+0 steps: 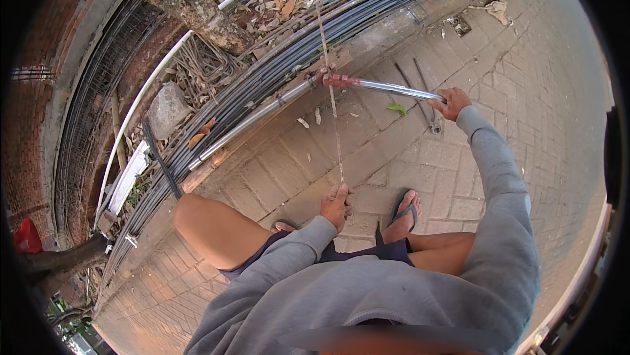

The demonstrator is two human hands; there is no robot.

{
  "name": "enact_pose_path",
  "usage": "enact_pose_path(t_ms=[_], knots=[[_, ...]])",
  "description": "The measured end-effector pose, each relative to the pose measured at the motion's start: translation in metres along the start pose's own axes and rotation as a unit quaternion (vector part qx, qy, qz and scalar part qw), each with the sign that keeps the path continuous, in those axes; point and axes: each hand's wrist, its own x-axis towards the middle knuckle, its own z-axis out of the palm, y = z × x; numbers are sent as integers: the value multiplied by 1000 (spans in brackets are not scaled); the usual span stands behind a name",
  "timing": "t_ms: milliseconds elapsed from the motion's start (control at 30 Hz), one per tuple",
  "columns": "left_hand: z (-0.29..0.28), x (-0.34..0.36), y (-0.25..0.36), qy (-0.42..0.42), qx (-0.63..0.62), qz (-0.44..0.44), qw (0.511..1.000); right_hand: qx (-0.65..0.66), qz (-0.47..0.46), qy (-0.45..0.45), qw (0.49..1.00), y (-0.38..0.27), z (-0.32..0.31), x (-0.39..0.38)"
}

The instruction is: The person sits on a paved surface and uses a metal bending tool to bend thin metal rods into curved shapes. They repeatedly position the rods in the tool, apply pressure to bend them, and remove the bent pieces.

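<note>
My left hand (pixel 336 207) is closed around a long thin rusty rod (pixel 337 145), which runs away from me across a red metal fixture (pixel 340 81) to the leaves beyond the curb. My right hand (pixel 450 103) grips the far right end of a shiny metal pipe (pixel 394 87), whose other end meets that red fixture. Another metal pipe (pixel 249 112) extends from the fixture down to the left along the curb. Below the handle pipe, long metal tools (pixel 434 126) lie on the pavers.
Bundled steel bars (pixel 367 10) line the curb, with a tree trunk (pixel 216 20), dry leaves, a white tube (pixel 147 99) and a rock (pixel 169 109) beyond. A brick wall (pixel 26 125) and red object (pixel 27 237) are far left. Brick paving (pixel 499 145) surrounds my feet.
</note>
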Motion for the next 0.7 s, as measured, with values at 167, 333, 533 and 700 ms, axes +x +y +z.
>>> enact_pose_path(t_ms=[167,333,533,700], knots=[[-57,-4,58,24,211,-7,977,-29,112,46,992,-68,26,-74],[-123,-3,162,-37,320,-16,947,30,288,37,956,-176,46,-145],[-155,19,286,-112,415,-41,902,97,406,52,907,-289,69,-171],[-170,53,360,-150,486,11,861,141,458,125,869,-374,101,-174]])
